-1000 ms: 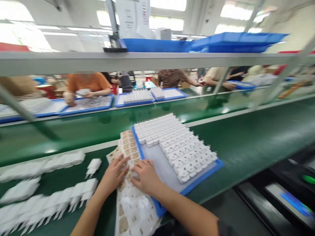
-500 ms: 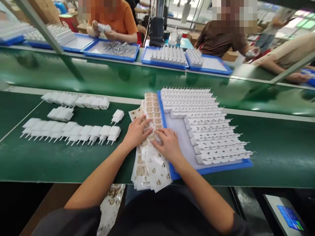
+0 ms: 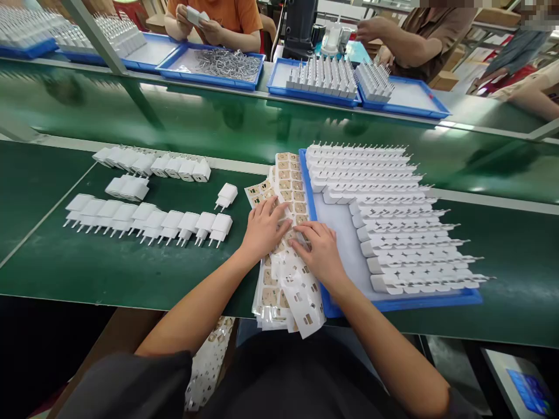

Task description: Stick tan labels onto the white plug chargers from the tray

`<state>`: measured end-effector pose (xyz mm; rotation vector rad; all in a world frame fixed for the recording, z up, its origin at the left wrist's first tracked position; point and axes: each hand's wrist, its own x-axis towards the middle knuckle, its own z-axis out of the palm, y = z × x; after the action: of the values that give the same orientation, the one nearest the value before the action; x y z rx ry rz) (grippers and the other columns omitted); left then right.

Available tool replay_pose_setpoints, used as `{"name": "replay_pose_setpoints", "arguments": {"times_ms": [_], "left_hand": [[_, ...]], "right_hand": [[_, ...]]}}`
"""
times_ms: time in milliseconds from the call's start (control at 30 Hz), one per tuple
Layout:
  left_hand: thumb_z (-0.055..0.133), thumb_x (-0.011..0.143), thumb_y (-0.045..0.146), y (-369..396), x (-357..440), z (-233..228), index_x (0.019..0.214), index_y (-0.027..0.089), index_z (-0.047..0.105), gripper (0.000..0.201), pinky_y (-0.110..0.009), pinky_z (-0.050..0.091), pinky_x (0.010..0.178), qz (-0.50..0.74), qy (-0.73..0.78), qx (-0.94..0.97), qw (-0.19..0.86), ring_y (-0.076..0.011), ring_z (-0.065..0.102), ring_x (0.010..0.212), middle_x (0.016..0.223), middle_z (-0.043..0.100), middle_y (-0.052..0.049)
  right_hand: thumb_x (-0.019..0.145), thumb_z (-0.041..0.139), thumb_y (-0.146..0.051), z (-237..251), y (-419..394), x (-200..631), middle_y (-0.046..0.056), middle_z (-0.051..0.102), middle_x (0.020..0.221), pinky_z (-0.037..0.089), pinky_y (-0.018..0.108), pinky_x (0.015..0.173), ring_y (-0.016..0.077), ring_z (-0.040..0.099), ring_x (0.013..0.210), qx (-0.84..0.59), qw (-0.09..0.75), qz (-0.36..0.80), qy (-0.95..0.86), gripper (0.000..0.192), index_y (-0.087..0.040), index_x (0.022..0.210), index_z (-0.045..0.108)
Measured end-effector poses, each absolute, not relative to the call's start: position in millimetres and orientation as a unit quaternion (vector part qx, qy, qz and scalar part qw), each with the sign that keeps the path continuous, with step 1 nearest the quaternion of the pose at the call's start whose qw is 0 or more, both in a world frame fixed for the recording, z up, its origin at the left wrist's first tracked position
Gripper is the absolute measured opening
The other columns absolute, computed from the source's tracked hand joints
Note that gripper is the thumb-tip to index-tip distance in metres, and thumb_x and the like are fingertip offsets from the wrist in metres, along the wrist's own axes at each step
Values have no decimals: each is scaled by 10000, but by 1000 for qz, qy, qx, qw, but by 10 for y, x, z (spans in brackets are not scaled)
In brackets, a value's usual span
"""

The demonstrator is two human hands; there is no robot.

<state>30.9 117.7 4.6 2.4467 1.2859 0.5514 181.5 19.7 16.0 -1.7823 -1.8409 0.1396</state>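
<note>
My left hand [image 3: 265, 228] lies with its fingers spread over a fanned stack of sticker sheets [image 3: 285, 181], pressing on them. Close beside it, my right hand [image 3: 321, 254] has thumb and forefinger bent together at the upper sheet; the small part between the fingertips is hard to make out. The sheets are white and tan, with rows of rounded labels and dark cut-outs. Left of them, white two-pin plug adapters [image 3: 144, 220] lie in rows on the green surface, with a single adapter [image 3: 226, 196] apart. Right of the stack, a blue-rimmed tray [image 3: 349, 233] holds many adapters in rows.
A raised green-sided ledge [image 3: 244, 125] runs across the far side. On it stand blue trays, one with a heap of metal parts [image 3: 229, 64], others with upright white pieces [image 3: 323, 75]. Co-workers sit beyond, one in an orange shirt [image 3: 240, 20]. A slanted metal post [image 3: 94, 35] rises at left.
The head view has shifted, so the bench things appear farther right and slightly higher. My hands stay on the sticker sheets, their fingertips a little closer together.
</note>
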Motion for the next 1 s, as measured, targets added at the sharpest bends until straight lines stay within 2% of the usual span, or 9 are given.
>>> {"name": "replay_pose_setpoints", "arguments": {"times_ms": [233,367,500,600,700,800,933,1000], "left_hand": [[523,1004,430,1168,306,78,1450,251,534,480,-514,373,1161,183,457,854,170,-322,422,1448,1593,437,-127],[520,1007,434,1177,307,79,1448,258,533,475,-522,365,1169,186,457,853,171,-323,417,1453,1591,435,-128],[532,1002,425,1197,294,66,1452,260,525,479,-547,361,1170,184,451,853,187,-330,419,1448,1591,427,-134],[570,979,410,1191,268,69,1403,273,571,447,-580,375,1150,201,452,850,184,-347,402,1442,1577,431,-133],[580,973,402,1189,288,139,1307,265,644,367,-576,357,1165,251,440,847,158,-339,376,1443,1564,441,-124],[585,971,417,1236,487,295,1289,235,654,373,-538,304,1210,283,393,866,129,-328,354,1458,1549,448,-138],[742,855,413,1312,1066,506,1362,193,599,571,-610,197,1232,259,370,888,87,-423,182,1545,1653,266,-203],[785,812,380,1354,1366,534,1364,147,586,631,-639,190,1222,231,371,896,79,-451,180,1546,1665,214,-251]], "right_hand": [[983,626,-251,181,229,1786,53,757,1032,385,395,842,249,643,969,-659,284,14,-697,89,-215,1007,704],[995,568,-206,260,242,1786,57,746,1003,400,406,844,256,628,960,-644,278,24,-712,131,-221,933,682],[1000,530,-228,443,46,1870,82,700,1075,478,412,919,251,632,1053,-573,362,132,-723,140,-235,946,659],[1004,531,-246,507,-182,1981,56,696,958,526,378,863,225,647,960,-550,425,201,-690,116,-241,956,637],[992,546,-239,453,-333,2055,34,690,844,532,352,765,208,636,823,-560,439,198,-674,109,-235,930,635],[976,552,-204,387,-359,2054,35,699,837,535,345,739,207,636,805,-553,439,195,-681,107,-232,915,635],[949,549,-153,372,-350,2007,34,706,821,546,346,719,215,649,795,-501,453,174,-716,125,-233,897,629],[944,561,-155,358,-365,2016,32,707,807,555,351,698,220,659,768,-486,462,158,-725,124,-241,897,636]]}}
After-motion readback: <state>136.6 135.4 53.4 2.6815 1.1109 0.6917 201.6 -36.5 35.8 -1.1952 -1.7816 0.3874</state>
